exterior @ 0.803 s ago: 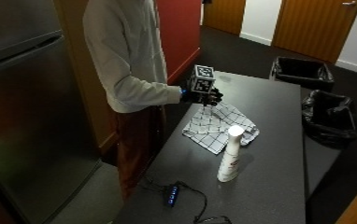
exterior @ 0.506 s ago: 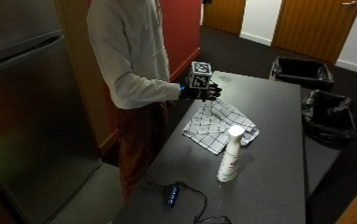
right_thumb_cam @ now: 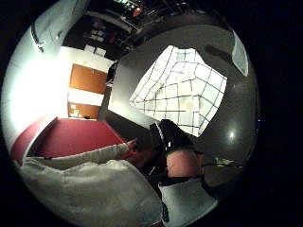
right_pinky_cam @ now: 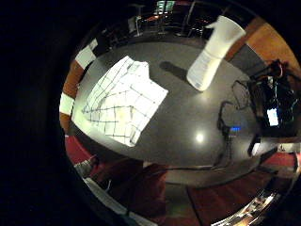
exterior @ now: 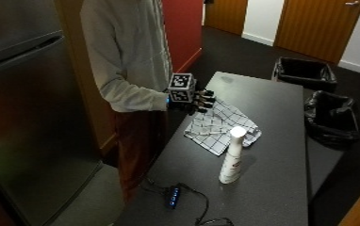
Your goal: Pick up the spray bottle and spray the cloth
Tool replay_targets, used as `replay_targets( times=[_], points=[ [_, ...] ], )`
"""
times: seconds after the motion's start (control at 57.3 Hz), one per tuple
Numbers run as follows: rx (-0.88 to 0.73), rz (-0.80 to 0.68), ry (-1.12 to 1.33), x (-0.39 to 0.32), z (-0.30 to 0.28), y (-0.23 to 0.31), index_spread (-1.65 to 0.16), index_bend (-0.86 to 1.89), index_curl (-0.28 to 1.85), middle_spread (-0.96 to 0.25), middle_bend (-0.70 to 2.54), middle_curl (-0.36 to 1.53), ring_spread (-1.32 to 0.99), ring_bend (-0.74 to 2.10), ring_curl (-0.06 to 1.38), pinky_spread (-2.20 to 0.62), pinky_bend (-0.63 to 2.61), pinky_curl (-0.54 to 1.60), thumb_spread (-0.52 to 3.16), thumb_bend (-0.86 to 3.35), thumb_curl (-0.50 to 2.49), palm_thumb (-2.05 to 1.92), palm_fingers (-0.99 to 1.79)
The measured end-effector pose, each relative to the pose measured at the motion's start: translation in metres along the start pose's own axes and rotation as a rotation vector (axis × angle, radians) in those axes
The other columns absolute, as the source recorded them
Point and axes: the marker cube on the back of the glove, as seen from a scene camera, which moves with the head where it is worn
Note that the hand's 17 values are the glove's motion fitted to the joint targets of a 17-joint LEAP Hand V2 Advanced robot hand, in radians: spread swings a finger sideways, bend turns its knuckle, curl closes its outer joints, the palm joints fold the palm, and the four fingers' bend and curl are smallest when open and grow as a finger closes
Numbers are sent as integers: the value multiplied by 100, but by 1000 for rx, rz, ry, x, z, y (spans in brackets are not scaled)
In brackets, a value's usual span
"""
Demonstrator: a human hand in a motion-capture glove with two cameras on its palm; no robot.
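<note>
Standing at the long side of a dark worktop [exterior: 274, 117], a person holds the gloved right hand [exterior: 195, 100] above the near edge of a white checked cloth [exterior: 221, 125], fingers relaxed and holding nothing. The white spray bottle [exterior: 232, 155] stands upright past the cloth, apart from it and untouched, so the pick-up appears not yet begun; the reach would have to cross over the cloth towards the bottle. Open worktop lies around the bottle, with a cabled black device [exterior: 175, 197] at the near end and two black-lined bins [exterior: 305, 73] off the far side.

From the little-finger side of the palm, the cloth [right_pinky_cam: 123, 101] lies spread flat, the bottle [right_pinky_cam: 212, 51] stands clear of it on bare surface, and cables [right_pinky_cam: 230, 122] trail near the worktop's end.

From the thumb side, the cloth [right_thumb_cam: 182, 90] fills the space below the palm, beside the worktop's edge; the bottle is not seen.
</note>
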Motion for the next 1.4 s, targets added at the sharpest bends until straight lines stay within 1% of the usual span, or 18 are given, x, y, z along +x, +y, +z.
replay_targets(
  times=[0.07, 0.157, 0.314, 0.593, 0.646, 0.681, 0.716, 0.855, 0.89, 0.96, 1.135, 1.396],
  points=[
    [39, 52, -44, 19, -10, 0, -43, 13, 24, -4, 19, 26, 1, 28, 22, 21, 42, 31, 97, -3, 35, 67, 7],
    [84, 79, -83, 42, -20, 2, -42, 13, 23, -4, 19, 27, 1, 29, 23, 20, 44, 32, 97, -3, 35, 66, 7],
    [184, 127, -251, 81, -39, 1, -39, 10, 21, -2, 20, 28, 0, 32, 25, 20, 48, 34, 96, -4, 34, 59, 3],
    [318, 206, -508, 134, -49, -10, -34, 10, 17, 4, 19, 30, -1, 36, 27, 18, 53, 35, 92, -4, 32, 47, -6],
    [339, 231, -553, 143, -48, -13, -34, 10, 17, 4, 18, 30, -1, 37, 27, 18, 53, 35, 91, -4, 32, 46, -5],
    [350, 244, -576, 150, -46, -16, -33, 9, 16, 3, 26, 32, -1, 36, 27, 18, 51, 35, 91, -4, 32, 46, -1],
    [359, 255, -594, 155, -43, -19, -33, 8, 15, 0, 31, 33, -2, 41, 28, 17, 47, 34, 91, -4, 32, 45, 5],
    [368, 283, -616, 175, -31, -34, -28, 6, 12, -8, 41, 38, -8, 60, 33, 15, 39, 31, 89, -3, 32, 45, 20],
    [369, 290, -623, 179, -29, -39, -27, 9, 13, -10, 45, 40, -12, 67, 36, 14, 36, 31, 89, -3, 32, 46, 32],
    [353, 294, -641, 187, -25, -49, -26, 13, 16, -13, 45, 41, -14, 70, 37, 13, 33, 30, 89, -3, 32, 47, 39],
    [316, 291, -673, 199, -14, -71, -25, 13, 20, -17, 44, 44, -17, 67, 40, 12, 32, 32, 88, -3, 33, 48, 37],
    [264, 277, -696, 209, 16, -108, -25, 13, 22, -17, 38, 44, -16, 57, 38, 10, 35, 34, 88, -3, 33, 48, 30]
  ],
)
